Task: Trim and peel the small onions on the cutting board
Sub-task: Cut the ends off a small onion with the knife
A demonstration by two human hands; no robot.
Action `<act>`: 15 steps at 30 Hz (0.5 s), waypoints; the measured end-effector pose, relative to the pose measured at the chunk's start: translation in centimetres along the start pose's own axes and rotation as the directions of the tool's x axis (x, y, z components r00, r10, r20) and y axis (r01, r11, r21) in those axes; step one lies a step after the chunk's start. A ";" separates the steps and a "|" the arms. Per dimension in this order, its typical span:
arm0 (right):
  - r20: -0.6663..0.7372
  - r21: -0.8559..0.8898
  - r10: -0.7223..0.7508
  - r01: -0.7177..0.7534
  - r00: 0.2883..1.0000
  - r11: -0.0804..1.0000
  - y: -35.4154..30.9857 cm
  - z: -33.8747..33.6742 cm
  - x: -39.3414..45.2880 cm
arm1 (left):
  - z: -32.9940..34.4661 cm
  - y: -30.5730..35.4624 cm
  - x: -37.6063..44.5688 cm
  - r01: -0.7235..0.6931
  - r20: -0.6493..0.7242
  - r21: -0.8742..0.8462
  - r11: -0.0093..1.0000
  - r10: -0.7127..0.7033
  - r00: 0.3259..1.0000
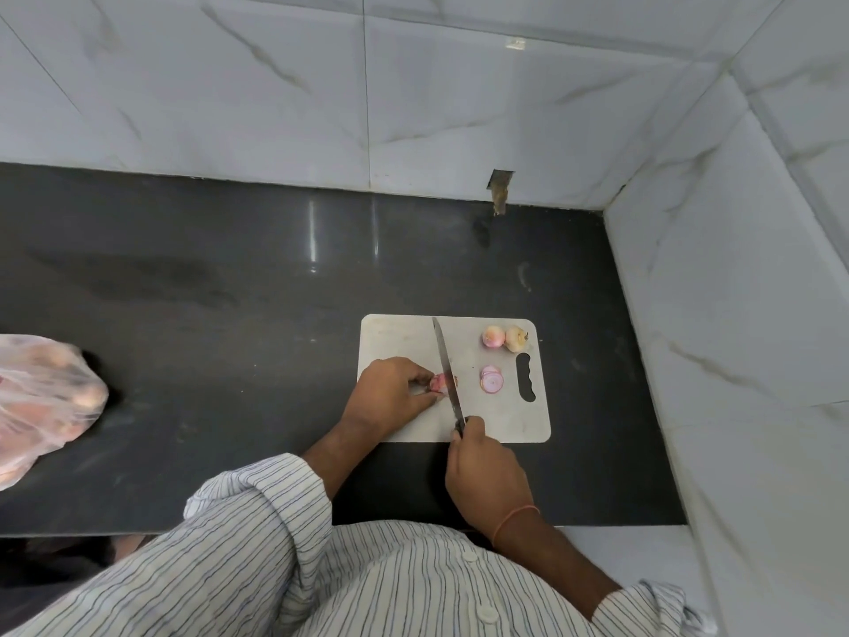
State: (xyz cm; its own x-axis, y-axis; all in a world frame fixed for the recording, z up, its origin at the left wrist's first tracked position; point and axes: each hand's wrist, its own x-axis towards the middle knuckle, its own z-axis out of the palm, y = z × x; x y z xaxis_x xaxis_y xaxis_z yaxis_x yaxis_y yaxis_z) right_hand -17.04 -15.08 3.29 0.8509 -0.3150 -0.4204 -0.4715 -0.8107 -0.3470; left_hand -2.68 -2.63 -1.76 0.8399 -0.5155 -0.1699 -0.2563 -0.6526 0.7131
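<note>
A pale grey cutting board (399, 333) lies on the dark counter. My left hand (390, 390) pins a small pink onion (438, 383) against the board near its left side. My right hand (482, 466) grips the handle of a long knife (444, 360), whose blade rests across the right end of that onion and points away from me. A cut onion with purple rings (491, 380) lies to the right of the blade. Two whole small onions (504, 337) sit side by side at the board's far right corner.
A clear plastic bag of onions (41, 402) lies at the counter's left edge. White marble-pattern tiled walls close off the back and the right side (716, 314). The counter's front edge (138, 531) runs just before my striped shirt.
</note>
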 end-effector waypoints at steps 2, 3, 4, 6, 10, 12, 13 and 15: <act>-0.014 0.015 0.015 -0.015 1.000 1.000 -0.5 -0.4 0.9 | -0.1 0.2 0.0 -0.021 0.007 0.029 0.999 0.021 1.000; -0.016 0.028 0.019 -0.019 1.000 0.999 -0.7 -0.6 1.3 | -0.1 0.3 0.1 -0.029 0.010 0.041 0.999 0.029 1.000; -0.016 0.041 0.021 -0.020 1.000 0.999 -0.9 -0.8 1.7 | -0.1 0.3 0.1 -0.037 0.013 0.052 0.998 0.036 0.999; -0.012 0.075 0.018 -0.017 1.000 0.997 -1.1 -1.2 2.1 | -0.2 0.3 0.0 -0.047 0.011 0.070 0.996 0.047 0.999; 0.015 0.184 0.041 -0.043 0.999 0.982 -0.8 -1.4 2.0 | -0.2 0.3 0.0 -0.054 0.018 0.093 0.994 0.052 0.998; 0.063 0.258 0.062 -0.076 0.996 0.963 -0.4 -1.5 2.0 | -0.3 0.4 0.0 -0.060 0.024 0.104 0.993 0.058 0.998; 0.096 0.327 0.076 -0.103 0.992 0.939 -0.2 -1.7 2.0 | -0.3 0.4 0.0 -0.064 0.022 0.109 0.992 0.062 0.998; 0.150 0.518 0.101 -0.165 0.984 0.839 0.2 -2.3 1.9 | -0.4 0.3 0.0 -0.065 0.021 0.111 0.992 0.063 0.998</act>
State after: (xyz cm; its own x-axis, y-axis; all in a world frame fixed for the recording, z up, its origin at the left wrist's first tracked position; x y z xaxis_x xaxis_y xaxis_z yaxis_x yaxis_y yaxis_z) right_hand -14.98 -16.97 4.32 0.7546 -0.3176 -0.5742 -0.6562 -0.3728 -0.6561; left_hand -2.58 -2.60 -1.33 0.8119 -0.5670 -0.1390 -0.3617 -0.6754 0.6427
